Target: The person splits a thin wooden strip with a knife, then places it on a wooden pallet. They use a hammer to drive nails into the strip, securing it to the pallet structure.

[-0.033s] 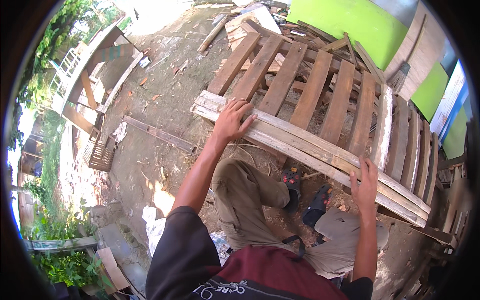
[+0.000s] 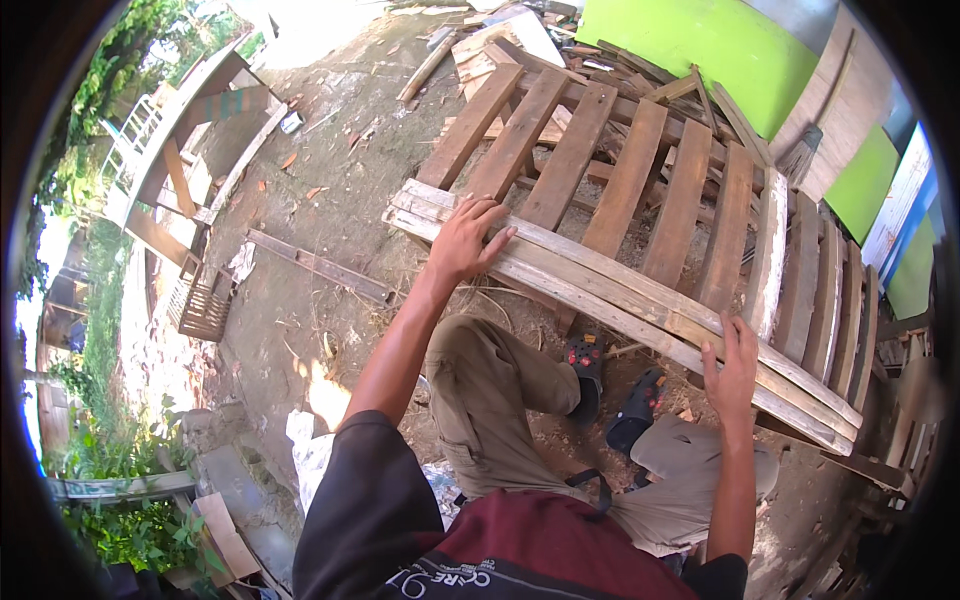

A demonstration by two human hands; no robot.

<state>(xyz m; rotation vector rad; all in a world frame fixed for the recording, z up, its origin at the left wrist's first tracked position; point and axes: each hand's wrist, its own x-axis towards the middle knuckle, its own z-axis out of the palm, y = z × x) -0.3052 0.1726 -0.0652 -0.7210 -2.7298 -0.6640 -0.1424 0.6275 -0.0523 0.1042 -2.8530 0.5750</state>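
Note:
Several long, weathered wooden strips (image 2: 615, 278) with worn whitish paint lie side by side along the near edge of a brown slatted wooden frame (image 2: 628, 180). My left hand (image 2: 468, 242) is closed over the strips near their left end, fingers on the far side and thumb toward the right. Farther right, my right hand (image 2: 732, 362) grips the same bundle, its fingers over the top and its thumb on the near side. The undersides of the strips are hidden from view.
Scrap wood (image 2: 500, 60) is piled behind the frame, by a bright green panel (image 2: 690, 55). A broom (image 2: 800, 155) leans at the right. On the dirt ground at the left lie a narrow plank (image 2: 318, 268) and a slatted crate (image 2: 198, 305). My shoes (image 2: 632, 415) are just below the strips.

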